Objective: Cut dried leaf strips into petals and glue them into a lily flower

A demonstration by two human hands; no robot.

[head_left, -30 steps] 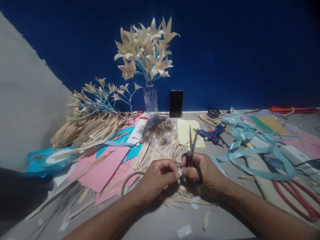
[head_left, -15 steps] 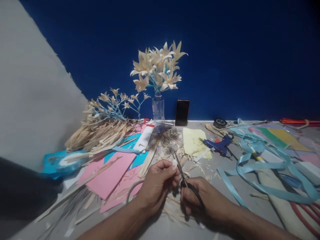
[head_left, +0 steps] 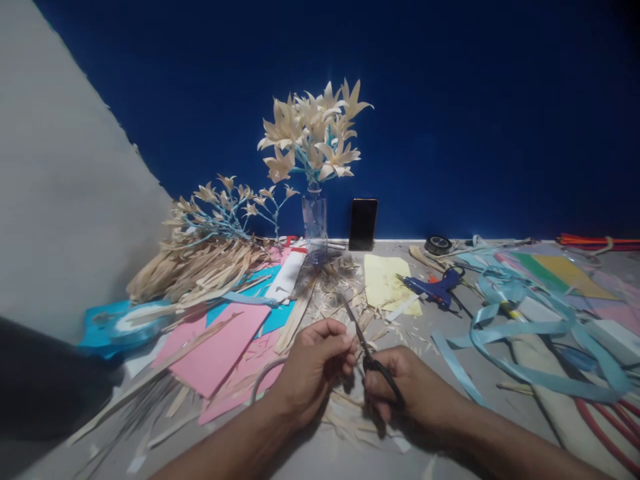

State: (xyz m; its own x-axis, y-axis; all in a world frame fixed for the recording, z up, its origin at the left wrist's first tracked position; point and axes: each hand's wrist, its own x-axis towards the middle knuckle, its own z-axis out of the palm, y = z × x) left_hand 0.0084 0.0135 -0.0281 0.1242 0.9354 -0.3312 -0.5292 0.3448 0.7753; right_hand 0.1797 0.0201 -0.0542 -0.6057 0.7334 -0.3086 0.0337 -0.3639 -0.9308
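Note:
Between the thumb and fingers of my left hand [head_left: 315, 370] is pinched a small whitish piece [head_left: 351, 329], too small to tell whether it is paper or husk. My right hand [head_left: 407, 387] is closed round the black handles of a pair of scissors [head_left: 369, 357]. Their blades point up and away, lying right against the whitish piece and the left fingertips. Under and beyond both hands, pale dry scraps [head_left: 345, 280] are strewn over the grey table. Farther back stands a clear bottle [head_left: 315, 223] holding cream-coloured handmade flowers [head_left: 313, 130].
On the left are pink sheets [head_left: 220, 353], a bundle of dry husks [head_left: 195, 267] and smaller flowers [head_left: 225, 207]. A phone [head_left: 363, 224] leans on the blue wall. To the right lie yellow paper [head_left: 385, 283], a blue glue gun [head_left: 435, 291] and looped light-blue ribbon [head_left: 550, 333].
The scissors have shifted slightly, their blades now closer across the whitish piece. A small white scrap shows more plainly below my right hand. The whole view has moved a little.

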